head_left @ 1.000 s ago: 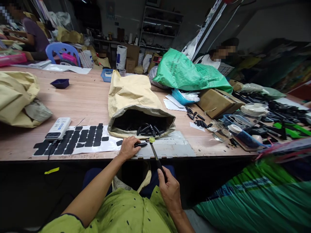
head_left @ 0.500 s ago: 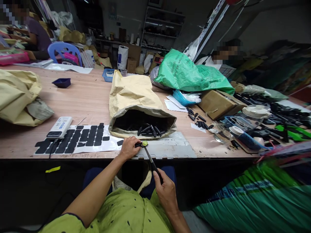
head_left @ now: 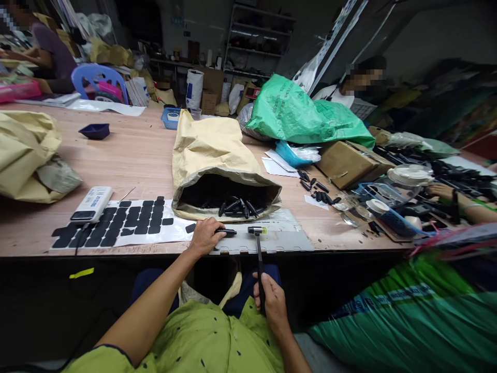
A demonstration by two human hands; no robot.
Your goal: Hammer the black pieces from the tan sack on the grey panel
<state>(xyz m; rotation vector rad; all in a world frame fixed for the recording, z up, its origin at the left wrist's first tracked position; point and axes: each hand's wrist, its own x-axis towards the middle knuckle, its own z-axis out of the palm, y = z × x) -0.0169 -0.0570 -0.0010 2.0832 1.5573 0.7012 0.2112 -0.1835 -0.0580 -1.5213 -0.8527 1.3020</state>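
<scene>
"What's in your left hand (head_left: 205, 238)?"

"A black rod (head_left: 229, 232). My fingers are closed on one end, and it lies sideways just above or on the grey board (head_left: 281, 240); I can't tell which. The other end sticks out past my fingertips, I'd say so that end is free and my skin is out of the way."

"And your right hand (head_left: 274, 300)?"

"Clamped round the dark handle of the hammer (head_left: 259, 256). The handle points back at my belly, which probably spares my wrist. Its head sits near the rod's free end, apart from it, with the dark face towards the rod and the yellow one turned away. How high it is off the board, I can't tell."

"Why is the sack (head_left: 213, 147) so close?"

"Its mouth opens towards me, just beyond the board, with more rods (head_left: 239, 208) at the lip. Lying that way, they look to be in easy reach."

"What about the pads (head_left: 145, 217)?"

"They're on the white sheet (head_left: 176, 234), left of my left hand. Being off to the side, they leave most of the board bare, I think."
</scene>
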